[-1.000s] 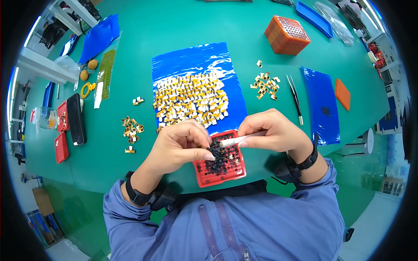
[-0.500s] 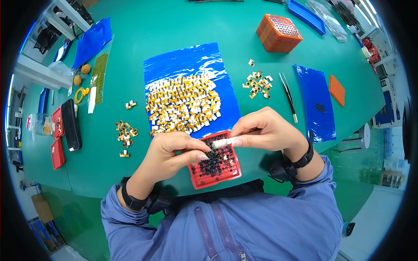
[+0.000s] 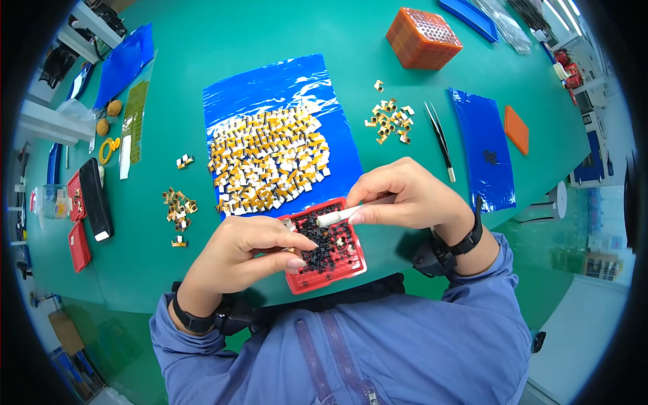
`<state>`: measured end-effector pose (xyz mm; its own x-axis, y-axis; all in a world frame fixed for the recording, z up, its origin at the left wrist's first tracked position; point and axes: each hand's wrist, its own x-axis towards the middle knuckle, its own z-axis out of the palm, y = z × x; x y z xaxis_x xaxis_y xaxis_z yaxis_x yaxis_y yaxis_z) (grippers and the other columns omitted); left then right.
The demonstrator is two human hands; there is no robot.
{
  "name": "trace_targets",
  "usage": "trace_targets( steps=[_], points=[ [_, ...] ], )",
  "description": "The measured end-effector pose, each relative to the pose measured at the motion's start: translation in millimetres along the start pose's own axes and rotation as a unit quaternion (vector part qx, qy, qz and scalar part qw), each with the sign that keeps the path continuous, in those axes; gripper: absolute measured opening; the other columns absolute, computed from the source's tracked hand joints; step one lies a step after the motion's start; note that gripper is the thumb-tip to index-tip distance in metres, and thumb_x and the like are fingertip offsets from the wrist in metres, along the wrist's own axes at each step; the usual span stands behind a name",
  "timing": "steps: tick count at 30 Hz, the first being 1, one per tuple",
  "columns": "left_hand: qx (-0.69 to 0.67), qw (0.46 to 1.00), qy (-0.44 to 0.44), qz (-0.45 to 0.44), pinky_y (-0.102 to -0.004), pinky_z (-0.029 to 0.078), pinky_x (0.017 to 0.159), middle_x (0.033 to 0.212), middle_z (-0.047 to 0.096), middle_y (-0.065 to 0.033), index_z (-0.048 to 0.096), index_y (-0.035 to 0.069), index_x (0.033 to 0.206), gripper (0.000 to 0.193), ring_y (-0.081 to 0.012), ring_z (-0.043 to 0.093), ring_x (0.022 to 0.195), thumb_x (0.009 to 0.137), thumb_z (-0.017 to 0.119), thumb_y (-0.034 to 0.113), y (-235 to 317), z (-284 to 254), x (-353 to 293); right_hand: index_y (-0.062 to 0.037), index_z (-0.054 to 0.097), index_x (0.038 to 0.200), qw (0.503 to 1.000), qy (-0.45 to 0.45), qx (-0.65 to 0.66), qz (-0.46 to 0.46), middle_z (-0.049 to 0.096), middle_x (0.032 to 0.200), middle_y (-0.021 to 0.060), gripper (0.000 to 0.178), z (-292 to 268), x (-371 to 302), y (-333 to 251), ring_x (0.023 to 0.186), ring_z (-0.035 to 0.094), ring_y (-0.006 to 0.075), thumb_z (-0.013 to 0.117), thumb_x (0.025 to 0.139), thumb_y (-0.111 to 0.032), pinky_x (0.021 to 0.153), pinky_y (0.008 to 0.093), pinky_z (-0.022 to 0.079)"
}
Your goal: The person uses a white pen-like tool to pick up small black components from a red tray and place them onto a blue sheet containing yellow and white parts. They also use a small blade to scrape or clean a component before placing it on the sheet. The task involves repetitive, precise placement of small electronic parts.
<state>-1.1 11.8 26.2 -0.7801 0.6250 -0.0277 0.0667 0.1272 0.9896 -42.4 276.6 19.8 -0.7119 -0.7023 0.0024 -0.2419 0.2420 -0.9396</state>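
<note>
My right hand [image 3: 408, 196] pinches a white, pen-like stick [image 3: 334, 217] whose blunt end points left over a red tray [image 3: 332, 279]. Small black ring-like parts [image 3: 324, 260] lie loose in that tray, among a few pale bits. At the tray's left side is my left hand [image 3: 246, 253], its thumb and forefinger close together. A hint of gold shows between those fingertips, too small to name. Beyond the tray, many small gold-and-white bent pieces [image 3: 270, 162] cover a blue sheet [image 3: 270, 84].
Loose gold pieces lie left [image 3: 178, 209] and right [image 3: 390, 121] of the sheet. Tweezers [image 3: 441, 142] rest near a second blue sheet [image 3: 482, 128] with black bits. An orange tray stack [image 3: 424, 40] stands at the back; a black case [image 3: 96, 199] lies left.
My left hand has drawn back a little from the stick's end, leftward and nearer me. The stick stays in my right hand. The whole view has shifted slightly.
</note>
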Motion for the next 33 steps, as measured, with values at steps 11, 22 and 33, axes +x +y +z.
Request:
trace_targets(
  steps=[11, 22, 33],
  points=[
    [-0.050, 0.993, 0.038, -0.098, -0.0212, 0.043, 0.051, 0.069, 0.060, -0.0034, 0.064, -0.003, 0.097, 0.014, -0.0072, 0.055, 0.057, 0.089, 0.058, 0.008, 1, -4, -5, 0.0001, 0.066, 0.088, 0.999, -0.007, -0.018, 0.034, 0.059, 0.068, 0.0024, 0.016, -4, 1, -4, 0.054, 0.046, 0.0058, 0.072, 0.079, -0.012, 0.047, 0.0221, 0.035],
    [-0.038, 0.994, 0.089, -0.048, -0.0230, 0.044, 0.059, 0.077, 0.060, -0.0052, 0.066, -0.001, 0.096, 0.013, -0.0103, 0.056, 0.066, 0.088, 0.056, 0.003, 1, 1, 0, -0.0058, 0.066, 0.084, 1.000, -0.012, 0.007, 0.024, 0.045, 0.052, -0.0026, 0.013, 0, 0, -2, 0.048, 0.037, 0.0050, 0.071, 0.080, -0.017, 0.044, 0.0235, 0.029],
    [-0.080, 0.990, 0.105, 0.039, -0.0214, 0.041, 0.065, 0.085, 0.059, -0.0049, 0.066, -0.002, 0.090, 0.007, -0.0080, 0.054, 0.075, 0.084, 0.064, 0.000, -10, 7, -2, -0.0035, 0.067, 0.084, 1.000, -0.001, 0.030, 0.001, 0.055, 0.057, 0.0003, 0.014, 7, 0, -4, 0.049, 0.045, 0.0059, 0.068, 0.083, -0.017, 0.045, 0.0238, 0.033]
  ],
)
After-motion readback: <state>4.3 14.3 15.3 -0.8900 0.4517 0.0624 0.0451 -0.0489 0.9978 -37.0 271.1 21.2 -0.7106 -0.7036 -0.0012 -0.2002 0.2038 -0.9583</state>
